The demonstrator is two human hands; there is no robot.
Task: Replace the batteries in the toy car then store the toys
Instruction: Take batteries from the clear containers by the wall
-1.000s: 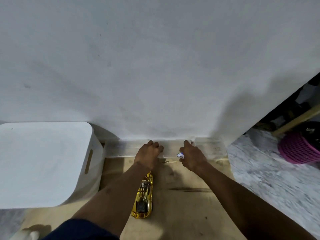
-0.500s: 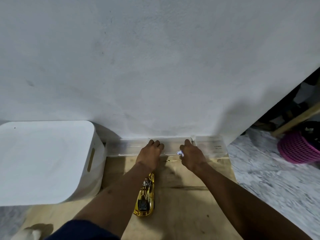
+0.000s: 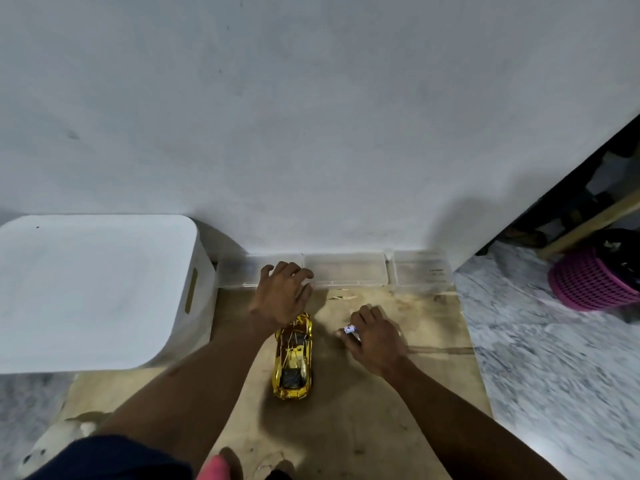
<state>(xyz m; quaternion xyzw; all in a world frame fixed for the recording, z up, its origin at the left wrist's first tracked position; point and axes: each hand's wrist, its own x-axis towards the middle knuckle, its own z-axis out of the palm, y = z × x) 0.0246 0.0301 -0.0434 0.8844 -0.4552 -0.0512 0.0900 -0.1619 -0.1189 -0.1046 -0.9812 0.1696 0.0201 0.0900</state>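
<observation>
The shiny gold plastic toy car (image 3: 293,358) lies mid-board on the wooden board (image 3: 381,410). Left hand (image 3: 282,296) spread empty; right hand (image 3: 375,336) pinches a small white-blue battery (image 3: 349,329), which could slip and roll away.

no text can be read here; the small white battery (image 3: 350,330) pinched in the right hand (image 3: 375,336) carries a blue and red print too blurred to make out, and the clear plastic tray (image 3: 420,271) bears a faint, illegible dark mark
</observation>
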